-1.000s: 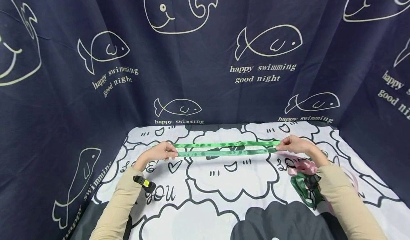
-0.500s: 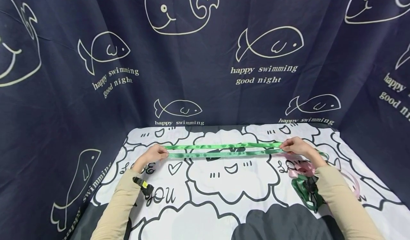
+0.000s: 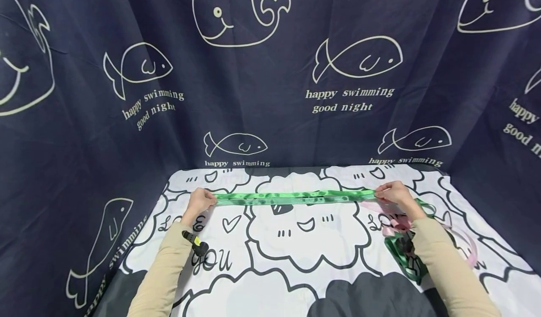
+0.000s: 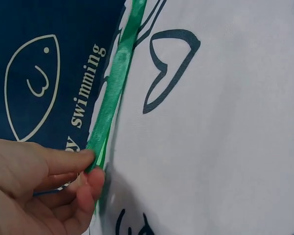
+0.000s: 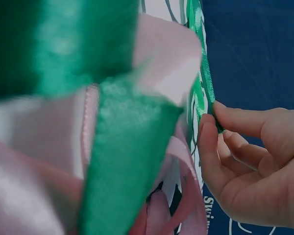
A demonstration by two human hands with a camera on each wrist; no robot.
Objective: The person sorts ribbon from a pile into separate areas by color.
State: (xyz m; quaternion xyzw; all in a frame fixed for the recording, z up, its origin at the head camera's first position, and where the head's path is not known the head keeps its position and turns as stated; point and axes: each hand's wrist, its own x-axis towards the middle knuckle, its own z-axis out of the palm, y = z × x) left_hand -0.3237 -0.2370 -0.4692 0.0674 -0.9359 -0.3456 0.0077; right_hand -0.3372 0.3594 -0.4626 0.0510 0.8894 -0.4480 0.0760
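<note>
A green satin ribbon [image 3: 287, 198] stretches left to right above the printed cloth, in two strands lying close together. My left hand [image 3: 200, 201] pinches its left end between thumb and fingers; the left wrist view shows the ribbon [image 4: 112, 83] running up and away from that pinch. At the right end my right hand [image 3: 394, 193] pinches the ribbon. In the right wrist view the thumb and index finger of the right hand [image 5: 255, 152] meet on the green strands [image 5: 205, 78]. Blurred green and pink ribbon fills the left of that view.
A heap of pink ribbon [image 3: 399, 223] and dark green ribbon [image 3: 399, 253] lies beside the right forearm. The white cloth [image 3: 270, 242] carries black cloud drawings. A navy curtain [image 3: 270, 96] with fish prints hangs behind. A black strap [image 3: 194, 242] with a yellow patch sits on the left wrist.
My hands have moved farther apart, the left going left and the right slightly right. The two ribbon strands have drawn together from a visible gap to nearly overlapping.
</note>
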